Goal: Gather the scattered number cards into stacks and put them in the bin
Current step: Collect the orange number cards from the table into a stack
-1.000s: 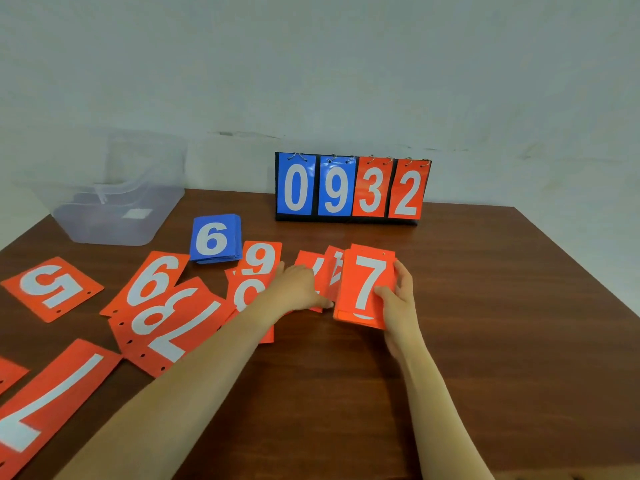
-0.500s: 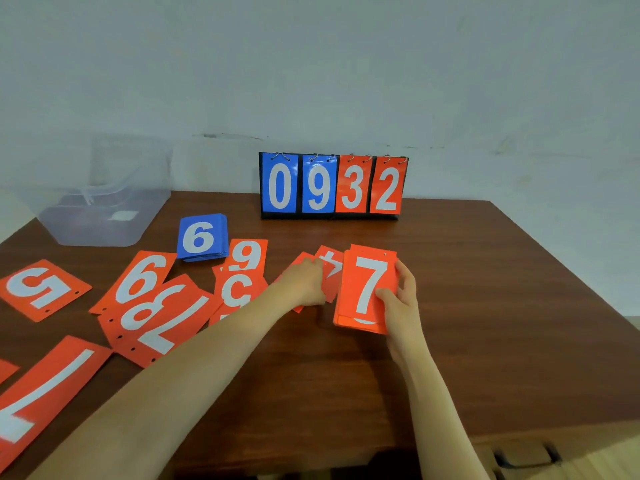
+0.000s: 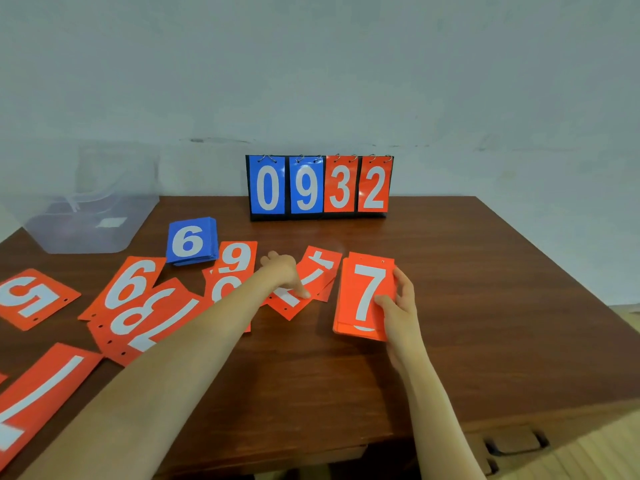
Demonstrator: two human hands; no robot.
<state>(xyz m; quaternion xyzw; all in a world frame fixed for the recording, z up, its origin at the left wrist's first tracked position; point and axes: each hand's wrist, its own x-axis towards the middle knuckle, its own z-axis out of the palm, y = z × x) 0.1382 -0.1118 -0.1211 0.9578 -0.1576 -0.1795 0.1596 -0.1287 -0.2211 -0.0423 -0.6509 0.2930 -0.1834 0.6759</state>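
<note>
My right hand [image 3: 398,306] grips a stack of orange cards [image 3: 363,296] with a 7 on top, tilted up off the table. My left hand [image 3: 282,271] reaches across and presses its fingertips on a loose orange card [image 3: 287,301] beside a card showing a 4 [image 3: 320,268]. More orange cards lie scattered to the left: a 9 [image 3: 237,258], a 6 [image 3: 133,282], an 8 [image 3: 145,317], a 5 [image 3: 31,296] and a 1 [image 3: 45,386]. A blue stack topped with a 6 [image 3: 190,240] sits further back. The clear plastic bin [image 3: 90,233] stands at the far left.
A flip scoreboard reading 0932 [image 3: 320,187] stands at the back of the brown table [image 3: 485,306], against the wall. The table's right edge and front edge are near, with a drawer handle [image 3: 516,441] below the front.
My left hand slid right and pulled a loose orange card toward the held stack. The view shifted a little; my right hand kept the 7 stack in place.
</note>
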